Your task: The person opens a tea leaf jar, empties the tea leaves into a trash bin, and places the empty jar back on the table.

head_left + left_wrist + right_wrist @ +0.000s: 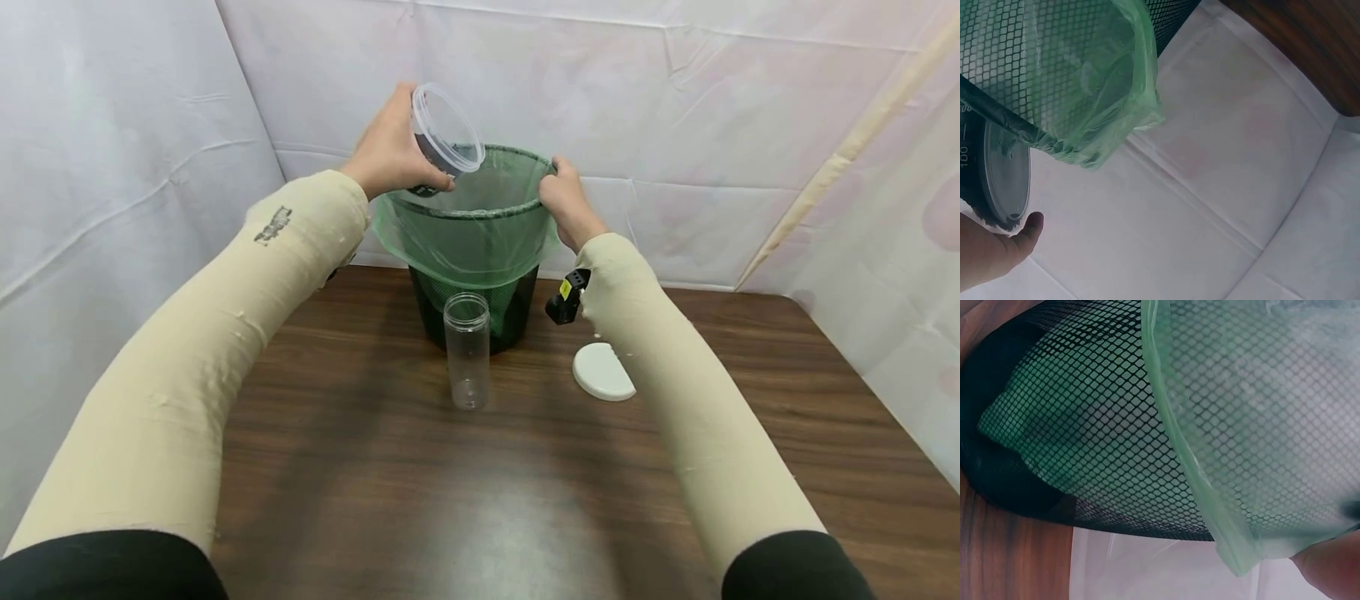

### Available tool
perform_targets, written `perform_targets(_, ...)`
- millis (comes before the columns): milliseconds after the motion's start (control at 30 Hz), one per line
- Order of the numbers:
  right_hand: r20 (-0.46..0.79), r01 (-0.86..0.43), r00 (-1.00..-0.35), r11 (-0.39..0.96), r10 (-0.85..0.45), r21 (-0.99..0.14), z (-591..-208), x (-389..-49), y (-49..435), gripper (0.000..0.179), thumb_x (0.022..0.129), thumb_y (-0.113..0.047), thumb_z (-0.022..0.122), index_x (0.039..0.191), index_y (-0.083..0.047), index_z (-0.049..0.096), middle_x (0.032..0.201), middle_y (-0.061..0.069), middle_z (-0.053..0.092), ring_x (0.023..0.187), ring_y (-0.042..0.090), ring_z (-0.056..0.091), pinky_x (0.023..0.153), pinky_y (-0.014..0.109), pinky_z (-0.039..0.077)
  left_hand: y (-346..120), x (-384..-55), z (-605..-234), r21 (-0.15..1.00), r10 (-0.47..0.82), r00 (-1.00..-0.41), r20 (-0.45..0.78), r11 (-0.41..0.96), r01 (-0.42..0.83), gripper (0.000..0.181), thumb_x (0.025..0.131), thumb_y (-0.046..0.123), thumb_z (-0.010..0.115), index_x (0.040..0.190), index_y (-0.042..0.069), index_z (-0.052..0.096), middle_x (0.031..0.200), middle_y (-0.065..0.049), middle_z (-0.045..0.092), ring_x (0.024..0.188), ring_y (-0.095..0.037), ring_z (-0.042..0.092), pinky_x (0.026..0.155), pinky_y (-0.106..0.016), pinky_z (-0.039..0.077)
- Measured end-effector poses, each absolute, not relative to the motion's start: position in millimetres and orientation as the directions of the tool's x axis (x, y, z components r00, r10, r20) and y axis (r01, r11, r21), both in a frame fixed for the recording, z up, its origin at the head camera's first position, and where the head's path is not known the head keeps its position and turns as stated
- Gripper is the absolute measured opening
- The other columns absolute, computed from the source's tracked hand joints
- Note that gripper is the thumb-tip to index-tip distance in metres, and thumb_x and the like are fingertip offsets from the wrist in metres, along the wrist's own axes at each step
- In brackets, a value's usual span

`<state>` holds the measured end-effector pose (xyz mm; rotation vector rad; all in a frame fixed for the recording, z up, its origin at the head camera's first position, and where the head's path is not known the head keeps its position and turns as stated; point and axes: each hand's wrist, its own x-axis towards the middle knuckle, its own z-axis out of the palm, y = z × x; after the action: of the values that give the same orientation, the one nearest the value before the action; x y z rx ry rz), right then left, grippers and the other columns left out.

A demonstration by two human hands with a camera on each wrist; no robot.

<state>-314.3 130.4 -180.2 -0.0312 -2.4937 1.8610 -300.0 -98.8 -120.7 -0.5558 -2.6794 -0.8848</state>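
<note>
In the head view my left hand (393,150) grips a clear plastic measuring cup (433,154) with something dark in its lower part. The cup tilts to the right over the left side of a bin's mouth. White markings, including 100, show on the cup (969,153) in the left wrist view. My right hand (568,200) holds the right side of the bin's rim, its far fingers hidden. The bin is a dark mesh wastebasket (519,307) lined with a green plastic bag (472,250), which folds out over the rim.
In front of the wastebasket an uncapped clear plastic jar (468,358) stands upright on the brown wooden table (420,483). A white round lid (600,372) lies to its right, partly behind my right sleeve (660,350). Pale curtains (720,100) hang behind and beside the table.
</note>
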Motion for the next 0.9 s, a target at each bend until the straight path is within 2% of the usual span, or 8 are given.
perform_targets(200, 0.016, -0.007, -0.999, 0.311, 0.029, -0.950, -177.3, -313.0, 131.7, 0.063, 0.095, -0.001, 0.018, 0.154, -0.017, 0.006, 0.159, -0.004, 0.001, 0.143, 0.010, 0.001, 0.112, 0.026, 0.014, -97.2, -300.1, -119.9, 0.455, 0.289, -0.882, 0.371, 0.772, 0.444, 0.115, 0.056, 0.016, 0.092, 0.147, 0.011, 0.021, 0.141, -0.005, 0.041, 0.125, -0.019, 0.042, 0.103, -0.031, 0.033)
perform_targets(367, 0.013, -0.004, -1.000, 0.318, 0.026, -0.948, -176.6, -311.9, 133.5, 0.063, 0.094, 0.000, 0.017, 0.154, -0.017, 0.006, 0.159, -0.004, 0.000, 0.143, 0.010, 0.000, 0.113, 0.026, 0.013, -95.5, -299.8, -120.0, 0.405, 0.285, -0.882, 0.375, 0.806, 0.433, 0.114, 0.056, 0.019, 0.092, 0.146, 0.013, 0.024, 0.140, -0.005, 0.043, 0.125, -0.020, 0.042, 0.101, -0.036, 0.035)
perform_targets(667, 0.003, 0.002, -1.000, 0.319, 0.017, -0.948, -174.2, -310.8, 136.3, 0.062, 0.095, -0.001, 0.016, 0.154, -0.017, 0.004, 0.159, -0.005, -0.001, 0.143, 0.009, -0.001, 0.112, 0.025, 0.013, -95.6, -300.2, -121.6, 0.280, 0.327, -0.856, 0.401, 0.846, 0.454, 0.110, 0.062, 0.021, 0.087, 0.149, 0.010, 0.020, 0.141, -0.009, 0.040, 0.126, -0.027, 0.041, 0.101, -0.046, 0.035)
perform_targets(900, 0.011, -0.010, -1.000, 0.321, 0.002, -0.947, -171.4, -309.2, 137.4, 0.061, 0.096, -0.002, 0.016, 0.154, -0.017, 0.003, 0.159, -0.005, -0.002, 0.143, 0.009, -0.001, 0.112, 0.025, 0.013, -95.3, -302.4, -118.9, 0.199, 0.355, -0.846, 0.397, 0.867, 0.457, 0.110, 0.064, 0.023, 0.085, 0.150, 0.011, 0.018, 0.143, -0.010, 0.037, 0.130, -0.028, 0.035, 0.102, -0.049, 0.031)
